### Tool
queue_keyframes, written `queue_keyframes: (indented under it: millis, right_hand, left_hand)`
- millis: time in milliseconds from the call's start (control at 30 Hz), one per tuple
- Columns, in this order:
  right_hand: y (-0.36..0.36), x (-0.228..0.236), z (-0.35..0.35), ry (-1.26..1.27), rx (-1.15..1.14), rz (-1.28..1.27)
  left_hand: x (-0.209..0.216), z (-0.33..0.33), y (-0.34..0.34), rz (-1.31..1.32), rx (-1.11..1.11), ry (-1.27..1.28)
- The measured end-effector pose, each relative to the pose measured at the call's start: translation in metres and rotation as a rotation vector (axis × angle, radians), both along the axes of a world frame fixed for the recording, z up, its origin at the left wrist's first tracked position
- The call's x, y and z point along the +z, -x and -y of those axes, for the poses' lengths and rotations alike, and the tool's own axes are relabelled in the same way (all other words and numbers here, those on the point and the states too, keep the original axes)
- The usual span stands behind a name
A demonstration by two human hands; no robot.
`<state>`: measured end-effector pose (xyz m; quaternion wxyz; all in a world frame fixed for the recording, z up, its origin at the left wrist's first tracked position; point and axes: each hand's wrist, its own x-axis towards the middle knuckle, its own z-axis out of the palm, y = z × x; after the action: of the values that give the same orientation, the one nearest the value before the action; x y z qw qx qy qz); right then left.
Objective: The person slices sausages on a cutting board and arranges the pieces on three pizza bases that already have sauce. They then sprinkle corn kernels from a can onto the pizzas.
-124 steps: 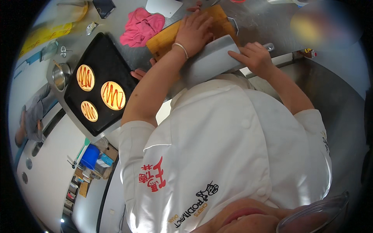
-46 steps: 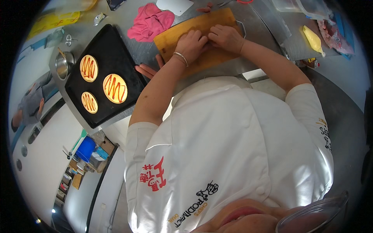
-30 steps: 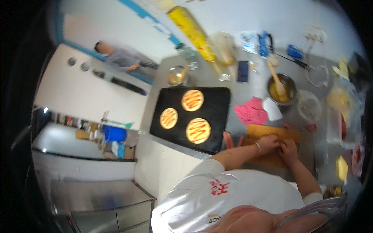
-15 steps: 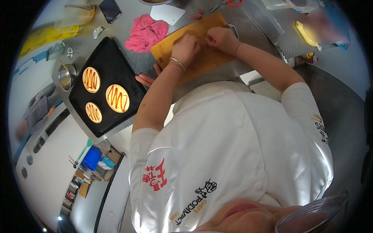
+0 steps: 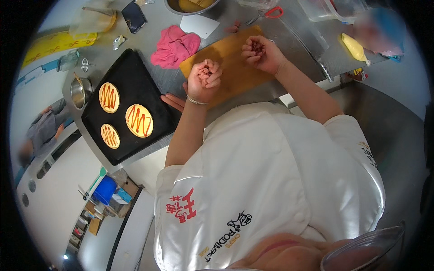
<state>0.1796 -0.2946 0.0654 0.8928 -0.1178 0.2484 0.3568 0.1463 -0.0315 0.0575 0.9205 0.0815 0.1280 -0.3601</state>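
My left hand (image 5: 205, 80) is turned palm up, its fingers curled round small pinkish chopped sausage pieces (image 5: 206, 74). To its right, my right hand (image 5: 266, 55) also faces up, cupping darker reddish-brown pieces (image 5: 257, 48). Both hands are above a yellow-brown cutting board (image 5: 239, 83). Left of the board lies a black baking tray (image 5: 147, 86) holding three round pastry bases (image 5: 139, 120) with red sauce in zigzag lines. Long pinkish shapes resembling sausages (image 5: 174, 101) lie between the tray and my left forearm, partly hidden.
Beyond the board are a crumpled pink cloth (image 5: 176, 46), a white scraper (image 5: 200, 25), a metal bowl (image 5: 192, 5) and red-handled scissors (image 5: 273, 12). A small steel bowl (image 5: 80, 92) stands left of the tray. A yellow piping bag (image 5: 355, 48) lies near another person (image 5: 379, 34).
Both hands have turned from knuckles up to palms up, showing the pieces inside. They have moved slightly apart, and the view has shifted a little.
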Motion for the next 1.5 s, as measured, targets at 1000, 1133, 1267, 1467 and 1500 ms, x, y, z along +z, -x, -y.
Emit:
queue_keyframes:
  millis: [1000,1133,1267,1467,1500]
  right_hand:
    - [0.041,-0.031,0.051,1.839,0.758,1.423]
    - [0.036,-0.032,0.059,1.963,0.827,1.597]
    - [0.032,-0.022,0.048,2.071,1.111,1.516]
    - [0.007,-0.035,0.067,1.723,0.958,1.307]
    - [-0.005,-0.021,0.073,1.479,0.921,1.134]
  left_hand:
    - [-0.027,0.030,0.024,1.105,-0.511,-2.139]
    - [-0.012,0.039,0.028,1.117,-0.727,-2.240]
    - [-0.014,0.042,0.033,1.006,-0.764,-2.288]
    - [-0.032,0.032,0.030,0.688,-0.283,-1.817]
    - [-0.034,0.027,0.030,0.548,-0.178,-1.563]
